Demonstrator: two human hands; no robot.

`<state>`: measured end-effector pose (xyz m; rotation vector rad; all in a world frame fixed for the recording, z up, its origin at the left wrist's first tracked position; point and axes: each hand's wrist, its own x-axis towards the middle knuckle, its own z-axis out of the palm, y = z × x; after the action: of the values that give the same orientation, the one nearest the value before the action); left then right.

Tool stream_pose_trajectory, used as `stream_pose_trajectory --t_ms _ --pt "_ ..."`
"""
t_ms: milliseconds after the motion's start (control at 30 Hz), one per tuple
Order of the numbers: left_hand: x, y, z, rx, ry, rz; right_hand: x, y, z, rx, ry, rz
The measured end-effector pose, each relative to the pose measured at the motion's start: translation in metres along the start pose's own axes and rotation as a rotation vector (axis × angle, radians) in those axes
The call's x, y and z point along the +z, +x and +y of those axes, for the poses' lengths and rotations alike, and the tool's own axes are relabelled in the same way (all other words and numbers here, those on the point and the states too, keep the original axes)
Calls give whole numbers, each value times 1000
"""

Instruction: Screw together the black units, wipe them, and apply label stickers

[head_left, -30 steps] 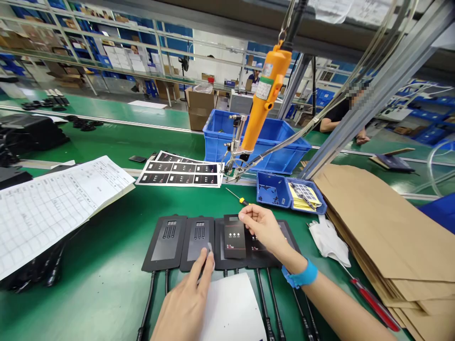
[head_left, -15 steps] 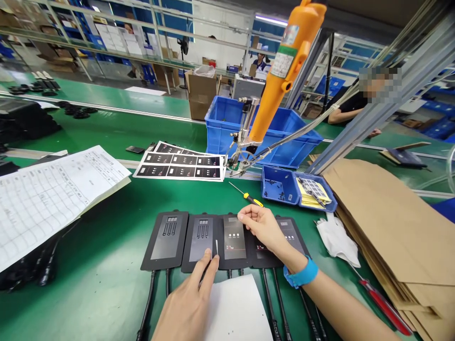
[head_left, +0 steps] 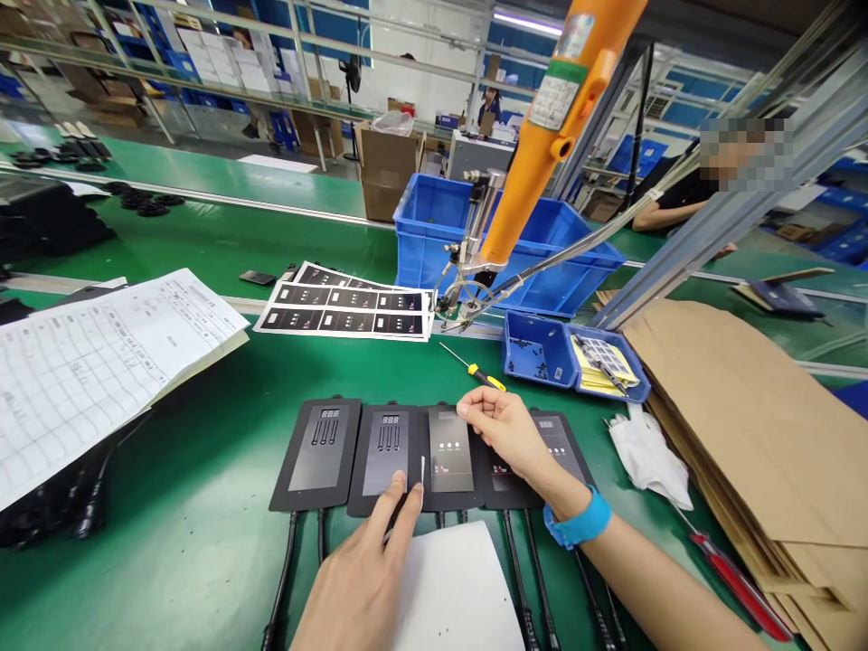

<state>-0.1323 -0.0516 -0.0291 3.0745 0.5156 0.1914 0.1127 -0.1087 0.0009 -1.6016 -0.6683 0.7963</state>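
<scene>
Several flat black control boxes (head_left: 316, 448) lie side by side on the green bench, cables pointing toward me. A dark label sticker (head_left: 451, 466) with white dots lies over the third box from the left. My right hand (head_left: 505, 434) is closed in a pinch at that sticker's upper right corner. Low on the second box (head_left: 387, 448), my left hand (head_left: 370, 551) has its fingers close together around a thin pale strip or tool tip (head_left: 423, 472); its kind is unclear. Beneath the left hand is a white sheet (head_left: 461, 588). The fourth box is partly hidden by my right wrist.
Printed label sheets (head_left: 339, 312), a yellow-black screwdriver (head_left: 486, 378) and small blue bins (head_left: 535, 353) lie beyond the boxes. An orange power screwdriver (head_left: 542, 136) hangs above a blue crate (head_left: 434, 235). Cardboard (head_left: 746, 407), a white glove (head_left: 651, 457) and a red screwdriver (head_left: 739, 583) are at right.
The view has shifted slightly. My left fingers and the thin pale piece have moved a little right, closer to the sticker's left edge. My right hand keeps its pinch at the corner.
</scene>
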Motion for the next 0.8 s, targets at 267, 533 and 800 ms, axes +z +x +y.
stream_pose_trajectory --t_ms 267,533,800 --pt "-1 0 0 1 15 -23 2 0 3 -27 -9 10" --pt "-1 1 1 9 50 -78 2 3 8 -48 -47 28" --pt "-7 5 3 14 85 -99 2 4 12 -52 -128 31"
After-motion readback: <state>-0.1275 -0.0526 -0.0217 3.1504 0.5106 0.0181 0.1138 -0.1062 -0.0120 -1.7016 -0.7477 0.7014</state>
